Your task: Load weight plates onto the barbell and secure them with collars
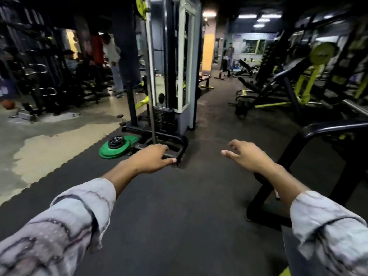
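Green weight plates (105,151) lie flat on the dark rubber floor at centre left, with smaller black plates (117,140) stacked on top of them. My left hand (152,159) is stretched out in front of me, fingers loosely spread, holding nothing, just right of the plates and in front of the machine's base. Further right, my right hand (245,155) is also held out with fingers apart and empty. A steel bar end (356,107) shows at the right edge. I see no collars.
A cable machine (169,76) with a black base frame (179,154) stands straight ahead. A black curved rack frame (310,132) is close on the right. Benches and yellow-green machines (302,84) fill the far right. Several people (111,54) stand at the back left.
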